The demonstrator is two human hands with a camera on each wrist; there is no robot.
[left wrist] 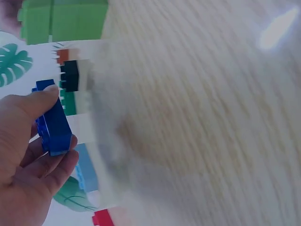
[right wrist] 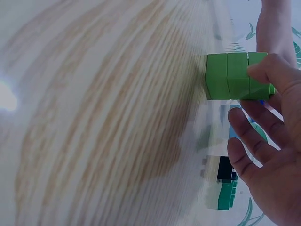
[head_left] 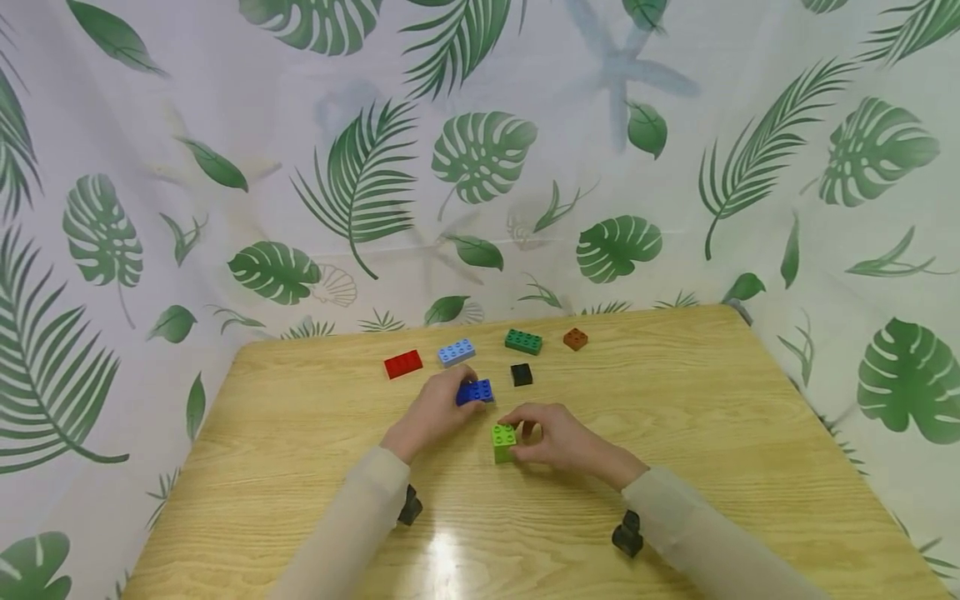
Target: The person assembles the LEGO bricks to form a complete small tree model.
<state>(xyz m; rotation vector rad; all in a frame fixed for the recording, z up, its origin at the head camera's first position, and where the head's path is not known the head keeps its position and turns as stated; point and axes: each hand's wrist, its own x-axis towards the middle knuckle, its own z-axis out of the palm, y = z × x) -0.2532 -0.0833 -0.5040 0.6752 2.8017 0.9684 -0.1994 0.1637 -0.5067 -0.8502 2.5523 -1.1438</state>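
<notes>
My left hand pinches a dark blue toy building brick between thumb and fingers. In the left wrist view, the thumb lies on one long side of that blue brick, and fingertips show at its lower end. To the right and nearer me, my right hand holds a lime green block by its right side. Seams across the green block in the right wrist view mark it as stacked bricks. Thumb and index finger grip its top part; the other fingers spread loosely beside it. A gap separates the blue brick from the green stack.
Behind my hands lie a red brick, a light blue brick, a dark green brick, a small black brick and a small brown brick. Leaf-printed cloth rises behind the wooden table.
</notes>
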